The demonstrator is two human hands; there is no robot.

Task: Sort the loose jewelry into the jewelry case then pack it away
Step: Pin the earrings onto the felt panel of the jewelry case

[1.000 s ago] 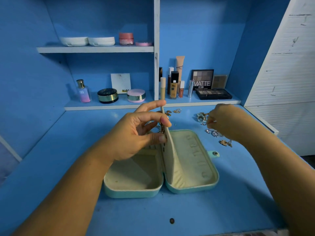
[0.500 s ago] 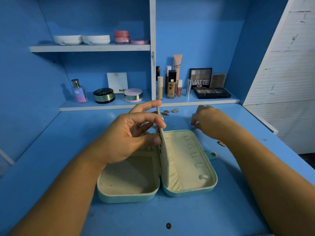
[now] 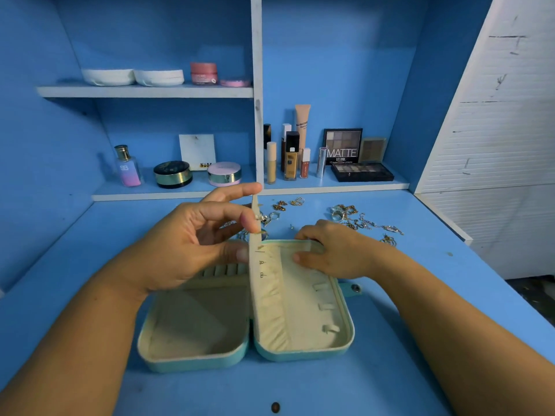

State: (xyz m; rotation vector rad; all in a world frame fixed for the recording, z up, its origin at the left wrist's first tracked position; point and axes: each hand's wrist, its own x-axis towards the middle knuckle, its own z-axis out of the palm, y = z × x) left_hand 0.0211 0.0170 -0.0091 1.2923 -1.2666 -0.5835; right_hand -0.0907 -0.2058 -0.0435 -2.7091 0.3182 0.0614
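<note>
**Open case, flap held upright**

The turquoise jewelry case [image 3: 195,360], cream inside, lies open under both hands. The left hand [image 3: 186,244] pinches its middle flap [image 3: 255,265] upright with thumb and fingers. The right hand [image 3: 336,253] has its fingers bent over the far rim; whether they grip, I cannot tell. Loose jewelry [image 3: 354,217] lies just beyond them.

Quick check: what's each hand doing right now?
Left hand: pinching the upright divider flap of the case.
Right hand: fingers curled over the case's far end; whether it holds anything cannot be told.
</note>
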